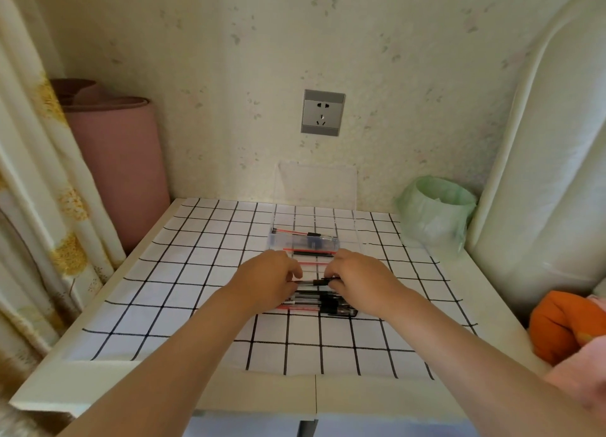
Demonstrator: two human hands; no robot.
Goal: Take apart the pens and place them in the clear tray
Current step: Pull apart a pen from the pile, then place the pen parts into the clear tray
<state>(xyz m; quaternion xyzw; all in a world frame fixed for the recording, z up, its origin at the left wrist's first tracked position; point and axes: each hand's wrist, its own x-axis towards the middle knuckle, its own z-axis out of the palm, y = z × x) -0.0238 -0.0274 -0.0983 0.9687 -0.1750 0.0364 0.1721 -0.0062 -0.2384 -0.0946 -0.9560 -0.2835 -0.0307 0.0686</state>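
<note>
Pen strip-down, early to mid run: one pen held between both hands, tray part filled.

From the left: the left hand (272, 280) curls its fingers round one end of a dark pen (314, 282), held level just above the checked tabletop (164, 272). The right hand (357, 279) pinches the other end, so both grips are closed on the same pen and neither is spread. Fingers cover the pen's ends, so I cannot tell whether it has begun to separate. Behind the hands, the clear tray (355, 233) holds a few loose parts (308, 251), red refills and black pieces among them. Just nearer than the hands lies a pile of pens (323, 302), seemingly whole. Judgement: a small share is done and most of the pile is left.
</note>
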